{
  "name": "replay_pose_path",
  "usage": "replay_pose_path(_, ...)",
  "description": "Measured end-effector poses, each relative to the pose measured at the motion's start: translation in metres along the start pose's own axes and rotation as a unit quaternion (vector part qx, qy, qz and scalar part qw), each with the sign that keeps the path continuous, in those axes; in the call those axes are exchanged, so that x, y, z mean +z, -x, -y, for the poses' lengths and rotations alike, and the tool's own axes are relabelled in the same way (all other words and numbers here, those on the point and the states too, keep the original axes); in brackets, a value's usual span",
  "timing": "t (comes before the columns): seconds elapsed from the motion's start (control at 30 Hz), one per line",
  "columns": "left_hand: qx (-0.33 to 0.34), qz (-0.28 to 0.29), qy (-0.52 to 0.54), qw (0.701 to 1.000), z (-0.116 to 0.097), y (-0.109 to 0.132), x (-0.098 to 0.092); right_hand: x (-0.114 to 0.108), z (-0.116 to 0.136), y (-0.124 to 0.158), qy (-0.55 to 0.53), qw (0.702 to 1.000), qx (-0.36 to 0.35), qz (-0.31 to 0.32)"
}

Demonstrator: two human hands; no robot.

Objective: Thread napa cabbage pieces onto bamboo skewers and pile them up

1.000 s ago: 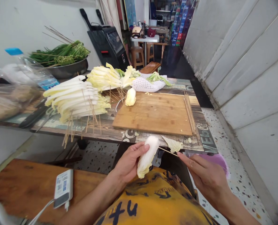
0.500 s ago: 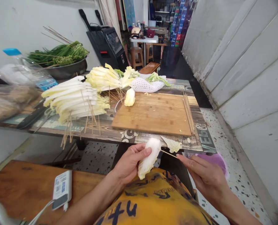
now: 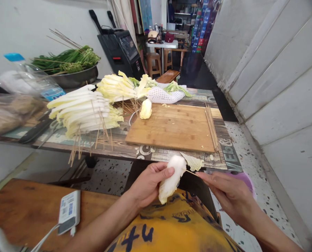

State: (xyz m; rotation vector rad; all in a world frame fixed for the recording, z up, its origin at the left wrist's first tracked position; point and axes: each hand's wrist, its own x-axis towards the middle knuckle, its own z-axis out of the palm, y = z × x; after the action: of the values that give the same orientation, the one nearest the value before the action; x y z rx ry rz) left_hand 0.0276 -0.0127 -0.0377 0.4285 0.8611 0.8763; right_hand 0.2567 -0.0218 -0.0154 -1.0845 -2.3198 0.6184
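A pale napa cabbage leaf (image 3: 172,178) is pinched in my left hand (image 3: 152,182), thumb across its white rib, above my lap. My right hand (image 3: 225,190) grips a thin bamboo skewer (image 3: 191,172), whose far end meets the leaf's right edge; how deep it goes in is hidden. Just beyond the leaf, a torn piece of cabbage leaf (image 3: 194,162) lies at the table's front edge. On the wooden cutting board (image 3: 171,127) rests a small cabbage heart (image 3: 145,109). Along the board's right side lies a bunch of bare skewers (image 3: 212,127).
Skewered cabbage leaves (image 3: 83,108) are piled at the left, sticks jutting over the table edge. Behind them stand a metal bowl of greens (image 3: 74,78) and a plastic bottle (image 3: 47,85). A knife (image 3: 36,131) lies far left. A power bank (image 3: 69,211) sits on the bench.
The leaf and my left hand have shifted slightly right, toward the skewer. Less of the skewer shows between the leaf and my right hand.
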Motion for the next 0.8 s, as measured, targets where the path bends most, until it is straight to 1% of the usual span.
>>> replay_pose_path(0.1, 0.007, 0.001, 0.044, 0.999, 0.003, 0.001, 0.003, -0.003, 0.001, -0.003, -0.016, 0.999, -0.012, -0.025)
replay_pose_path(0.17, 0.023, -0.007, 0.055, 0.998, 0.004, 0.002, 0.003, -0.004, 0.001, -0.004, -0.036, 0.999, -0.01, -0.026)
replay_pose_path(0.33, 0.052, -0.002, 0.01, 0.999, 0.0, 0.01, 0.005, -0.007, 0.0, -0.001, -0.077, 0.997, 0.007, -0.01)
replay_pose_path(0.5, 0.037, 0.009, -0.016, 0.999, -0.001, 0.013, 0.007, -0.007, 0.004, -0.002, -0.086, 0.996, 0.025, -0.013)
replay_pose_path(0.6, 0.026, 0.022, -0.029, 0.999, 0.001, 0.01, 0.01, -0.003, 0.01, -0.006, -0.075, 0.996, 0.031, -0.027)
replay_pose_path(0.7, 0.034, 0.014, -0.031, 0.999, 0.001, 0.007, 0.012, 0.001, 0.012, -0.01, -0.045, 0.997, 0.055, -0.042)
replay_pose_path(0.8, 0.036, 0.003, -0.01, 0.999, -0.003, 0.004, 0.01, 0.0, 0.008, -0.011, -0.027, 0.997, 0.065, -0.027)
